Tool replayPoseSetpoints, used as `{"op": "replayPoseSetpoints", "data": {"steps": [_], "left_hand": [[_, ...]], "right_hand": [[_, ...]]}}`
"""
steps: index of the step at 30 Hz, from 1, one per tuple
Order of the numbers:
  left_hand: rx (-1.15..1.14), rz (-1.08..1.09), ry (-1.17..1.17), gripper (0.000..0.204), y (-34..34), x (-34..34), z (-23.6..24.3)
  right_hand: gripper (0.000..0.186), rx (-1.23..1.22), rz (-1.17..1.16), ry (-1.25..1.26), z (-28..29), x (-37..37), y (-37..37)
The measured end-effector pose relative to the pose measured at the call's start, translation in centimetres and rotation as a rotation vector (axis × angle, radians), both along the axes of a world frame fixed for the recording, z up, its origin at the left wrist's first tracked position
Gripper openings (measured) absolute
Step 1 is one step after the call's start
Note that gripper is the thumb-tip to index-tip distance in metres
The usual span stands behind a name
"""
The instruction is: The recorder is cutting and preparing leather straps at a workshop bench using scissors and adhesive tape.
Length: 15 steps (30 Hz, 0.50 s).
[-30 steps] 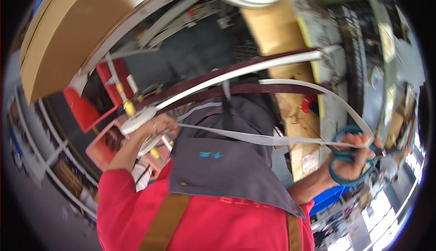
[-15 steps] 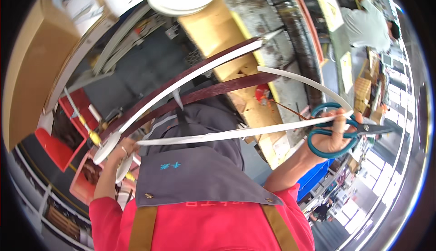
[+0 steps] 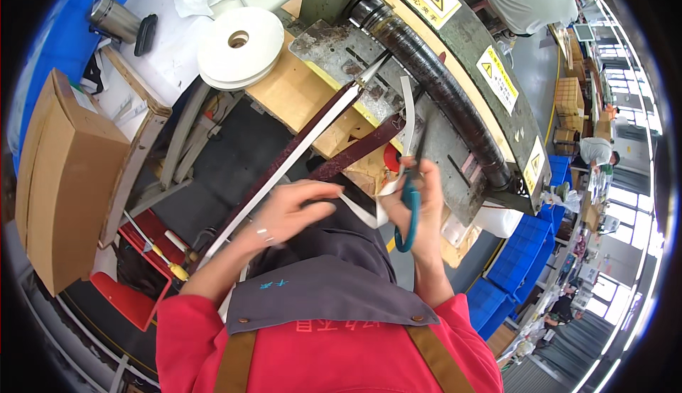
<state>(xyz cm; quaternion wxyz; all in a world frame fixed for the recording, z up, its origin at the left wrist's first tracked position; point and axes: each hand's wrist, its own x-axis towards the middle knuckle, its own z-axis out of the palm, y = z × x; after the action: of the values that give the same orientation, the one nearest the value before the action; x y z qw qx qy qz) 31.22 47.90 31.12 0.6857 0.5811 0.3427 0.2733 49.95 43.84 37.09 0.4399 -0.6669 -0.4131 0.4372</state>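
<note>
My right hand [image 3: 424, 197] is closed round scissors with teal handles [image 3: 410, 212], their dark blades pointing up and blurred. A white strip [image 3: 408, 116] rises above this hand, and more of it loops below. My left hand [image 3: 295, 212] is left of the scissors, fingers stretched out and thumb apart. The loop's left end [image 3: 349, 201] lies at its fingertips; whether they touch is unclear. Beyond the left hand, a dark maroon band with white edging [image 3: 305, 137] slants up to a pointed metal tip [image 3: 371, 72]. A second maroon band [image 3: 362, 148] lies beside it.
Ahead is a machine with a dark roller [image 3: 440, 80] and a metal bed [image 3: 334, 48]. A large white reel [image 3: 220, 45] stands on the wooden ledge. At left are a cardboard box [image 3: 82, 180] and a red stool [image 3: 131, 272]. Blue crates [image 3: 515, 265] sit to the right.
My right hand has moved inward and left with the scissors, which now point up. My left hand has moved up and right, and its fingers have spread. The white strip between them has gone slack.
</note>
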Motion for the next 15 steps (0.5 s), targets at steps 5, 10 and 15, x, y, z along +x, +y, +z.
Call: {"op": "replayPoseSetpoints", "data": {"steps": [5,10,15], "left_hand": [[-0.500,-0.020,-0.321,0.025,-2.7,5.4,-2.5],[-0.460,0.013,-0.239,0.017,-3.6,6.1,-3.0],[-0.177,0.042,-0.048,0.015,-3.8,6.0,-3.9]], "right_hand": [[0.043,-0.097,-0.015,0.034,-2.7,-0.1,-2.3],[0.044,-0.142,-0.043,0.002,-4.1,0.3,-3.5],[0.047,-0.253,-0.065,0.067,-3.8,-0.1,-3.0]]}}
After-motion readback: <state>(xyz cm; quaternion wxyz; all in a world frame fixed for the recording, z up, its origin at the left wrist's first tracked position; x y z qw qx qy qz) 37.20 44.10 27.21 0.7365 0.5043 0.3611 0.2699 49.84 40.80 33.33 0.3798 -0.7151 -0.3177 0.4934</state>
